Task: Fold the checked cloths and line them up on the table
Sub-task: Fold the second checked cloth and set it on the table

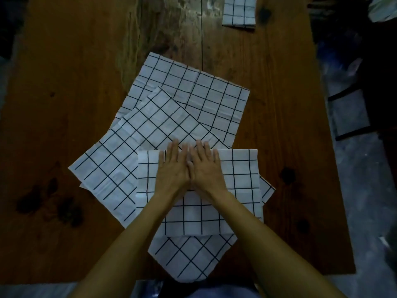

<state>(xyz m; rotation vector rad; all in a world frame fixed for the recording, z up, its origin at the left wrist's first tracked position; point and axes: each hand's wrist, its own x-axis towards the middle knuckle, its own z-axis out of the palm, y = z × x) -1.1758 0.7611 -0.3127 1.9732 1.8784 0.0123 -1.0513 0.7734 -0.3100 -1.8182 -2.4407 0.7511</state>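
Several white cloths with black checks lie overlapped in the middle of the wooden table (pixel 64 104). On top, nearest me, a half-folded cloth (pixel 238 181) lies square to the table edge. My left hand (pixel 173 166) and my right hand (pixel 205 166) rest flat side by side on its far edge, fingers straight and together, palms down, holding nothing. Under it a cloth turned diagonally (pixel 120 164) spreads left and hangs over the near edge. A flat unfolded cloth (pixel 206 97) lies behind. A small folded cloth (pixel 238 11) sits at the far right of the table.
The table has dark knots and stains at the left front (pixel 64 209) and a seam (pixel 202 35) running away from me. To the right, beyond the table edge, stands a dark chair (pixel 352 112) on a grey floor.
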